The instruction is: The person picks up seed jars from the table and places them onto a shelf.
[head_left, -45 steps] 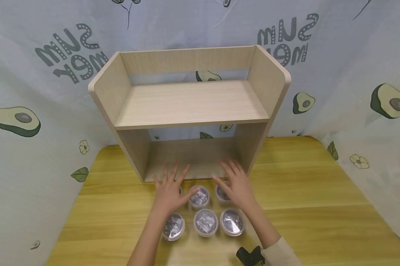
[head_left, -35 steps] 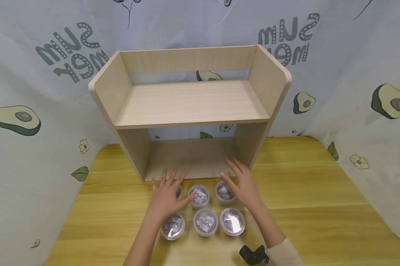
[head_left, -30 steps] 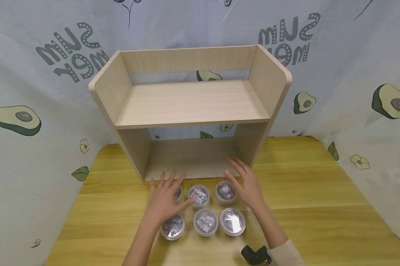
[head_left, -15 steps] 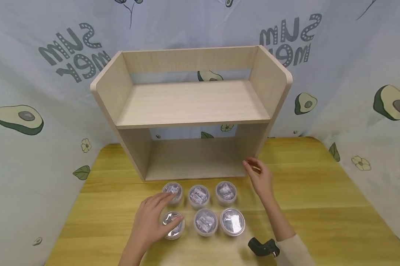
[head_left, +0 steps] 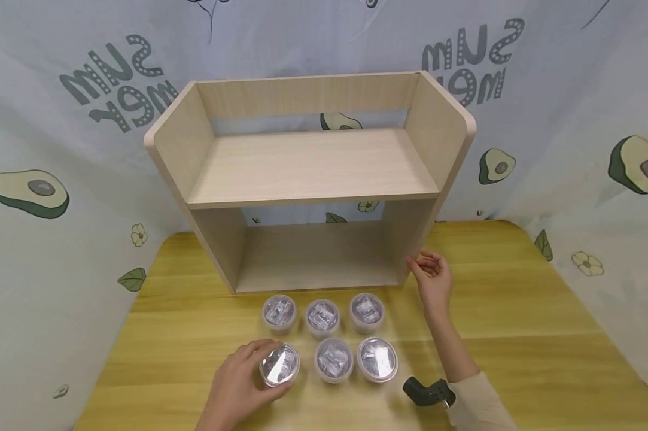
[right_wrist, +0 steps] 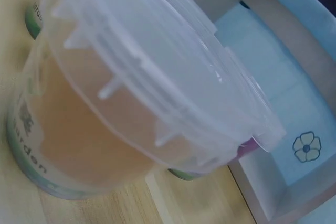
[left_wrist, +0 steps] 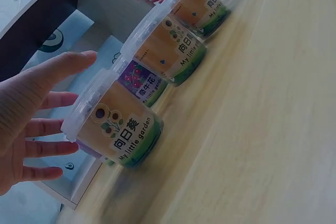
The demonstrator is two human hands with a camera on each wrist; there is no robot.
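Observation:
My left hand (head_left: 239, 380) reaches round the front-left lidded plastic cup (head_left: 279, 365), thumb on the near side and fingers beyond. In the left wrist view its fingers are spread and nearly straight, and the thumb stands off the lid. That cup has an orange label with sunflowers and "My little garden". My right hand (head_left: 435, 282) is beside the lower front edge of the wooden shelf's (head_left: 313, 170) right panel, thumb tip right at the edge, fingers loosely bent. A cup (right_wrist: 89, 124) fills much of the right wrist view, where the hand is hidden.
More lidded cups form two rows before the shelf, such as the back-left cup (head_left: 279, 312) and front-right cup (head_left: 377, 360). A black bent fitting (head_left: 427, 392) sits by the right sleeve. Patterned cloth (head_left: 560, 149) hangs behind the wooden table (head_left: 539, 335).
My left hand has drawn back from over the rear cups to the front-left cup. My right hand has moved right, from above the cups to the shelf's right panel, its fingers bending.

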